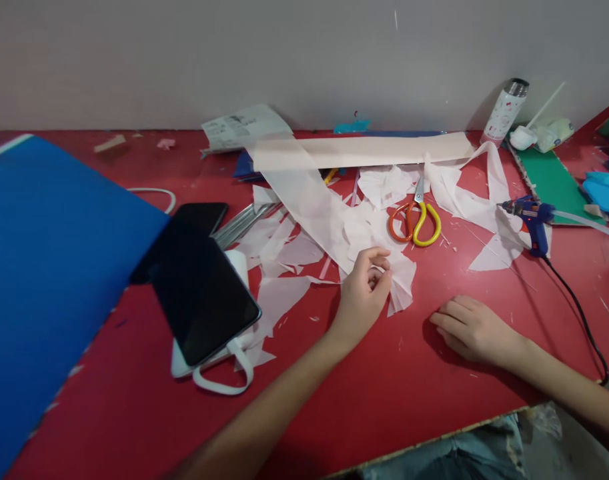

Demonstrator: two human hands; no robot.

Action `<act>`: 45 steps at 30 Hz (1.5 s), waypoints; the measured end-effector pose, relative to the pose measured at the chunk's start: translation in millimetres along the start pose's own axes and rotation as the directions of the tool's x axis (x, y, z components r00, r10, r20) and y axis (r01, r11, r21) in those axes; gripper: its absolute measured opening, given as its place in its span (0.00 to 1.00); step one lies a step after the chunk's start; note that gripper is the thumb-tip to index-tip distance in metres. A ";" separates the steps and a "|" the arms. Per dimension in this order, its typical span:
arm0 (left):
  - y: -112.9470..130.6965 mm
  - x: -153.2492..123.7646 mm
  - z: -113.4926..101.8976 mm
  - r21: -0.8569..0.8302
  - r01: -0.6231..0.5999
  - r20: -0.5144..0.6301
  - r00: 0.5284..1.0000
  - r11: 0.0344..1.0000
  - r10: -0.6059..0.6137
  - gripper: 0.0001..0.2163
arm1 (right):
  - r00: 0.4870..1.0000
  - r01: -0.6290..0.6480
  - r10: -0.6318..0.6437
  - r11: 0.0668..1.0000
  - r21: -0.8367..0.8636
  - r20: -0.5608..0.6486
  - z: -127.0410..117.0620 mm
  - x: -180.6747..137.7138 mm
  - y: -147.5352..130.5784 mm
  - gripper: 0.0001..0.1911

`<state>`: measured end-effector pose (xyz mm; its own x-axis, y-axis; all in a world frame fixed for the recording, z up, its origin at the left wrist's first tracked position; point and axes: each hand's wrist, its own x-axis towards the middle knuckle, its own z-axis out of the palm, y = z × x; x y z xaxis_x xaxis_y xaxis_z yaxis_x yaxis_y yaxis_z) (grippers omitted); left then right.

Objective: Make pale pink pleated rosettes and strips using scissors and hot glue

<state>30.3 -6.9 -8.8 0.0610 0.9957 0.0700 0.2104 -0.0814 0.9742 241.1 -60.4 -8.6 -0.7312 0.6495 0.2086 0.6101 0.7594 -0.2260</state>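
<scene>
My left hand [365,287] rests on the red table [374,387] with its fingers curled in a pinch on the edge of a white paper scrap [401,277]. My right hand [471,329] lies flat on the table to the right, fingers stretched out and together, holding nothing. Orange and yellow scissors [415,223] lie beyond both hands among several white paper scraps. A long strip of white paper [364,152] runs across the back of the pile.
A blue sheet [44,280] covers the left side. A black phone [199,293] leans on a white power bank [184,365]. At right lie a blue glue gun [531,220] with its black cord, a green board [551,183] and a white bottle [504,110].
</scene>
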 end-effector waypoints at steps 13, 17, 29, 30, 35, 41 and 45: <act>1.3 -0.5 -1.0 0.032 -0.013 0.007 1.000 0.999 0.013 0.11 | 0.998 0.033 -0.034 0.999 -0.026 -0.045 3.6 9.8 3.6 0.09; 2.3 -0.5 -1.3 0.022 -0.006 0.016 1.000 1.000 0.006 0.11 | 0.997 0.032 -0.033 0.999 -0.019 -0.071 2.9 8.7 3.5 0.12; 2.4 -3.5 -0.1 0.037 0.032 0.099 0.994 0.999 -0.036 0.12 | 0.993 -0.009 0.006 1.000 -0.023 -0.120 -0.7 10.7 1.3 0.09; 2.5 -3.7 0.3 0.040 0.038 0.124 0.991 0.999 -0.042 0.12 | 0.991 -0.024 0.022 1.000 -0.018 -0.130 -0.9 11.3 0.9 0.08; 0.7 -4.1 1.9 0.089 -0.007 0.174 0.985 0.996 -0.009 0.11 | 0.984 -0.052 0.039 0.996 -0.073 -0.171 1.5 11.0 1.0 0.10; -3.4 -7.6 -1.6 0.433 -0.529 0.309 0.848 0.730 0.432 0.10 | 0.983 -0.033 0.015 0.995 -0.098 -0.185 2.3 8.9 2.1 0.10; -1.8 -7.5 -2.9 0.446 -0.796 0.584 0.606 0.410 0.540 0.11 | 0.978 -0.114 0.102 0.992 -0.052 -0.181 2.3 11.7 3.1 0.14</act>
<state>26.6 -14.1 -10.5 0.7202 0.5333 0.4438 0.4731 -0.8454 0.2481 233.8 -50.5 -9.0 -0.5974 0.7199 0.3535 0.7042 0.6817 -0.1982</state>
